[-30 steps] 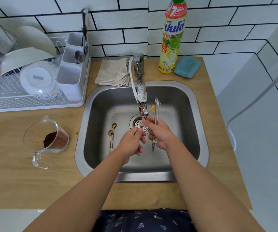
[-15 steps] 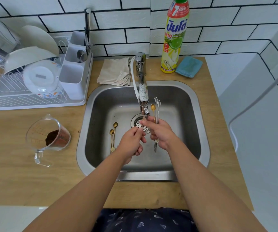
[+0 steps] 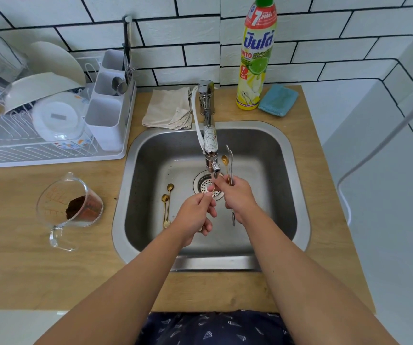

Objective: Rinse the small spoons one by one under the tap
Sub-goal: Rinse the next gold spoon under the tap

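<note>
Head view: slim gold and silver spoons (image 3: 228, 168) in right hand (image 3: 237, 199).

1. White brick-pattern tiles (image 3: 195, 38) with dark grout cover the back wall and turn the corner on the right.
2. A light wooden countertop (image 3: 21, 265) runs below them.
3. A plain white surface (image 3: 387, 245) adjoins the counter's right edge.
4. Soft, even light fills the room.
</note>
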Demonstrator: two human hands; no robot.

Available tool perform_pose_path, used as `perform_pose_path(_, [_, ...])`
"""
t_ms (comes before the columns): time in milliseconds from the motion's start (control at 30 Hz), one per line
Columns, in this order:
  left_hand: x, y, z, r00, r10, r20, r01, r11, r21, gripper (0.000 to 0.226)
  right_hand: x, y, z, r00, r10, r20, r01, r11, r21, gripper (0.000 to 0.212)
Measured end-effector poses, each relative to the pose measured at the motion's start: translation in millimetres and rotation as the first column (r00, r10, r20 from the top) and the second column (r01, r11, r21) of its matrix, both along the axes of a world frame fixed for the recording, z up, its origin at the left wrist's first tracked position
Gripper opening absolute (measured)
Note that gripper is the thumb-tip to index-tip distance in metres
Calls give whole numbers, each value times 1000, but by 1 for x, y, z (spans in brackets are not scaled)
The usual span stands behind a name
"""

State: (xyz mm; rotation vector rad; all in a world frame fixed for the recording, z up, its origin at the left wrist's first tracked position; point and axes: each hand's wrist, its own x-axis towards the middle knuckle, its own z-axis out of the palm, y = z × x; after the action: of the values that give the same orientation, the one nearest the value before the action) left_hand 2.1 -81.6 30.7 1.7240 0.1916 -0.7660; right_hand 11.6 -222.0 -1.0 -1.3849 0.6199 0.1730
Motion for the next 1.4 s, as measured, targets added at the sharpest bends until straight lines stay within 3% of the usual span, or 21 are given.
perform_pose_path(267, [2,5,-2,1000,14,12,-15,1000,26,38,0,3,2,998,57,-4,-57,998,-22,22])
perform_pose_path(367, [3,6,0,999,44,-25,-44,999,-5,37,2,2,3,997,77,9,-77,996,48,19])
perform_pose_path(533, [11,12,5,907,153,-392,-294,897,-329,27,1,-2,1,993,110,51,-121,941,316,20])
perform_pose_path(633, [13,19,7,850,94,-519,-333,859,-390,27,-2,-2,-3,994,102,50,-113,916,385,15])
perform_pose_path(833, [5,19,-3,937,87,-339,-143,979,-145,36,-3,-5,-3,996,70,-55,-54,963,264,14])
perform_pose_path(967, [3,17,-8,962,112,-249,-152,977,-149,34,-1,-4,0,999,19,-42,-6,958,286,27])
perform_pose_path(1167, [8,3,-12,979,11,206,-58,973,225,30,-4,-3,7,999,22,-27,-18,990,139,15])
perform_pose_path(1300, [14,-3,-13,988,-15,150,-4,992,126,18,6,-12,13,981,-196,-5,194,969,153,15])
perform_pose_path(1400, [25,-10,-11,993,118,27,-117,992,-47,13,11,-25,16,940,-340,12,328,918,223,16])
